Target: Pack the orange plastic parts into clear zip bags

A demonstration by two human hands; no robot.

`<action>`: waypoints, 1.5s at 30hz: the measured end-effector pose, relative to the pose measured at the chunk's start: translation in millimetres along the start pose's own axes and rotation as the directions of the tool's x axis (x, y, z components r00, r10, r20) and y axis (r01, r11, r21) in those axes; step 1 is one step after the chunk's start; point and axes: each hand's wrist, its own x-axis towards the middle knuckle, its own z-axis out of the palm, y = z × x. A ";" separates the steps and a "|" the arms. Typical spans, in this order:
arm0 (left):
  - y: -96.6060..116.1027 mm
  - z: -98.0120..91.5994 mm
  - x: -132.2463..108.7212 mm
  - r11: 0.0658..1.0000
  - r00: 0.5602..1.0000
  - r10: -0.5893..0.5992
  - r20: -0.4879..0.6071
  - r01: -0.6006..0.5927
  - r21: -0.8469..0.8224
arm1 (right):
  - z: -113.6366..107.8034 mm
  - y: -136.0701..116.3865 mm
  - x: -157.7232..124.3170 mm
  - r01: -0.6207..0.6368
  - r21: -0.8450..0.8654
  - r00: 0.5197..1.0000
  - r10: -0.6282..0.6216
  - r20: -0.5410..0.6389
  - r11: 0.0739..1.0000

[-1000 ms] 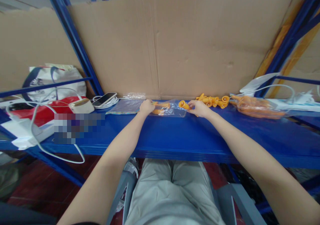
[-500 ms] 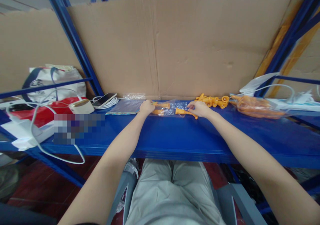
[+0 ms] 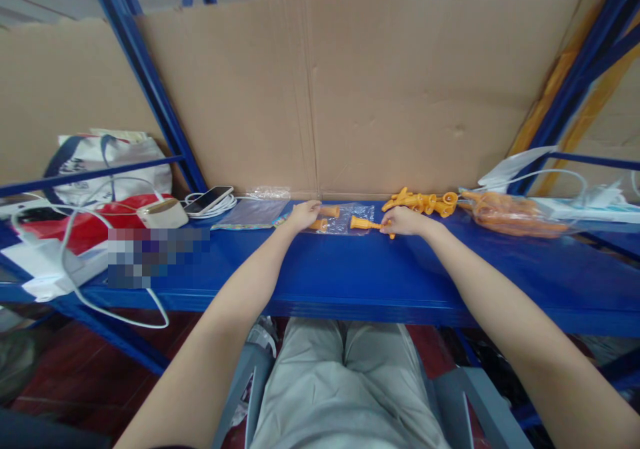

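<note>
My right hand (image 3: 404, 221) pinches one orange piece (image 3: 359, 222) by its thin end; its wider, cup-like end points to the left corner of the bench (image 3: 345, 276) and lies over the right part of a clear bag (image 3: 351, 211). This bag is near the middle of the back edge. My left hand (image 3: 303, 216) is at the left end of the same bag, with fingers bent down, but I cannot tell if they are closed on the film.

I judge that the step in hand is to bring this piece to the bag. The move calls for the left hand to keep the film steady, and for the right hand to guide the piece softly along the bag.

Now I count: one piece in my right hand and two other pieces (image 3: 329, 211), which seem to be inside the bag. Toward the right corner, along the back edge, there is one loose pile (image 3: 427, 202), too overlapped for me to count, then one larger bag (image 3: 520, 217) of orange pieces, also not countable. On the left I see one phone (image 3: 209, 200).
</note>
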 end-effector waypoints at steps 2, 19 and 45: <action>-0.3 2.9 2.2 0.999 0.998 0.044 0.051 -0.044 -0.015 | 1.5 -0.5 1.1 0.014 -0.004 1.000 -0.014 0.002 1.000; 11.7 3.3 -2.2 0.986 0.972 0.137 0.193 -0.153 0.069 | -5.8 -21.5 -3.0 -0.114 -0.122 0.984 0.095 -0.152 0.986; 9.7 4.0 -4.7 0.994 0.988 -0.109 0.106 0.106 0.027 | -8.2 -53.0 -13.8 -0.219 -0.162 0.973 0.202 -0.116 0.962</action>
